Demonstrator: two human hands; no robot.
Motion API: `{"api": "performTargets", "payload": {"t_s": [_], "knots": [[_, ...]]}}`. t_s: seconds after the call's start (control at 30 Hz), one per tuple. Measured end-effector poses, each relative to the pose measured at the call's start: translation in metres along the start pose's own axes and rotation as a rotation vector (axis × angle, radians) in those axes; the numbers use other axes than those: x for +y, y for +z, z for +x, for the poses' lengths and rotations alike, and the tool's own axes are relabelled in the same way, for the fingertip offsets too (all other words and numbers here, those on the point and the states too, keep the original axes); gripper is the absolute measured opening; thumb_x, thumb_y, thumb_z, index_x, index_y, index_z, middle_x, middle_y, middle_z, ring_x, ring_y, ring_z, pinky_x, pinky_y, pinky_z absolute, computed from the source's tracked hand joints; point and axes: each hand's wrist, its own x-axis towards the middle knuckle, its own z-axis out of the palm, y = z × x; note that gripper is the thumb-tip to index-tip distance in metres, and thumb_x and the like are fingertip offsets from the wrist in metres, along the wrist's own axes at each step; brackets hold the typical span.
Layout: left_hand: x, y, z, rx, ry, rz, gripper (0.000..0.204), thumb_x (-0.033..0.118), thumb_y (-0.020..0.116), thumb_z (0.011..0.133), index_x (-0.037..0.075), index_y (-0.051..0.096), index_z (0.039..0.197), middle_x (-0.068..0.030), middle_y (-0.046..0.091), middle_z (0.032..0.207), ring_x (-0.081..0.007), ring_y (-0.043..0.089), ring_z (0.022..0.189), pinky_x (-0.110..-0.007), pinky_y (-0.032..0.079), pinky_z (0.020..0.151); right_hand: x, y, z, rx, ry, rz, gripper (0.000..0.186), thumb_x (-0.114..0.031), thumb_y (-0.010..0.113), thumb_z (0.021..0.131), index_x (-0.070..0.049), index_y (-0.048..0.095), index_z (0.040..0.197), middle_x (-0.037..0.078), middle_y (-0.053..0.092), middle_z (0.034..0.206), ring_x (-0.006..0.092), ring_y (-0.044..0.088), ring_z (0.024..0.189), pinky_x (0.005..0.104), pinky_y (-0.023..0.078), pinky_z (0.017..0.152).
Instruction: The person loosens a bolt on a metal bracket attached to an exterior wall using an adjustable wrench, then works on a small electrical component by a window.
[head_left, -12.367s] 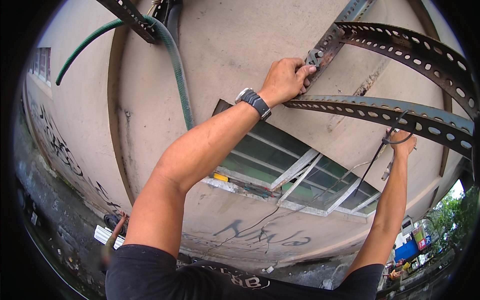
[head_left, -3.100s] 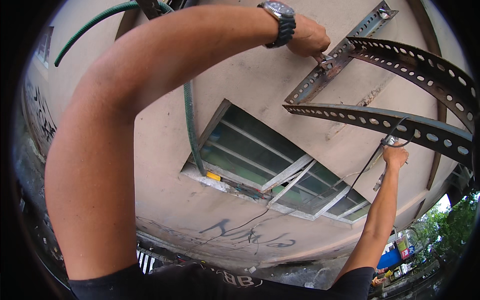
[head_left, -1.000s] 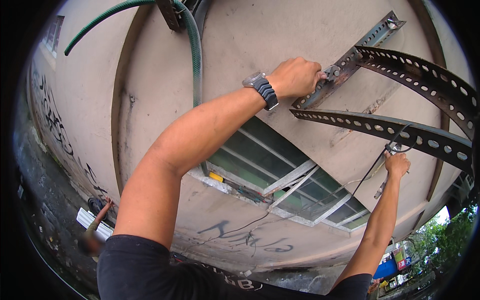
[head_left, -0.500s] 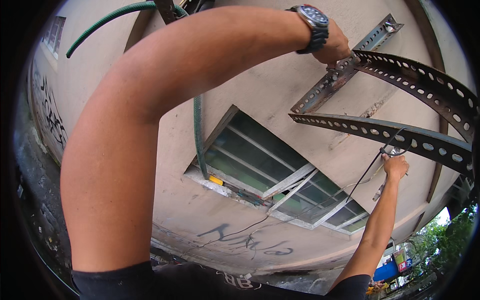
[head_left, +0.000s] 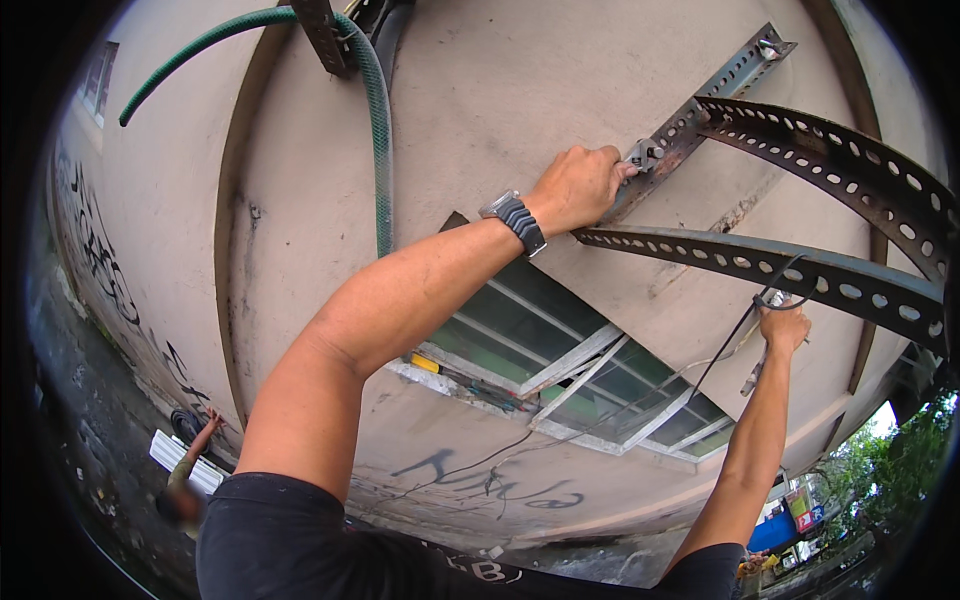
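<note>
My left hand (head_left: 578, 188), with a watch (head_left: 515, 220) on its wrist, is closed at a slotted angle bar (head_left: 680, 140) fixed slantwise to the wall. Its fingertips touch a small silver metal piece (head_left: 645, 155) on the bar; what they pinch is partly hidden. My right hand (head_left: 785, 325) is closed on a silver metal tool (head_left: 752, 378), whose kind I cannot make out. That hand is just under the lower slotted arm (head_left: 720, 250), where a black cable (head_left: 768, 285) loops round. The upper slotted arm (head_left: 810, 135) juts out from the bar.
Below the bracket is a window (head_left: 540, 320) with tilted panes and a yellow-handled item (head_left: 425, 362) on its ledge. A green hose (head_left: 378, 130) hangs at the upper left beside another metal bracket (head_left: 325, 40). Another person (head_left: 185, 490) is far below at the lower left.
My left hand has moved down and left along the wall bar, its forearm lowering too. The silver piece now shows. My right hand stays by the lower arm. A person has come into view below.
</note>
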Motion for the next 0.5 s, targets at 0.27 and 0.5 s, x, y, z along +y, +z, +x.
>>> {"api": "performTargets", "payload": {"t_s": [0.27, 0.5], "knots": [[0.001, 0.007, 0.001, 0.012, 0.000, 0.017, 0.038, 0.031, 0.061, 0.104, -0.004, 0.071, 0.093, -0.0239, 0.063, 0.062, -0.0361, 0.062, 0.052, -0.044, 0.046, 0.054, 0.007, 0.019, 0.008, 0.028, 0.011, -0.011, 0.080, -0.075, 0.050, 0.092, -0.004, 0.073, 0.121, 0.017, 0.073, 0.118, 0.0326, 0.069, 0.113, 0.0464, 0.050, 0.095], [-0.003, -0.028, 0.028, -0.086, 0.190, 0.339, 0.036, 0.033, 0.060, 0.103, 0.001, 0.073, 0.092, -0.0220, 0.067, 0.067, -0.0383, 0.066, 0.060, -0.046, 0.051, 0.058, 0.003, 0.013, 0.007, 0.009, 0.002, -0.052, 0.084, -0.075, 0.049, 0.092, -0.001, 0.068, 0.126, 0.017, 0.069, 0.123, 0.0326, 0.069, 0.112, 0.0477, 0.051, 0.093]]}}
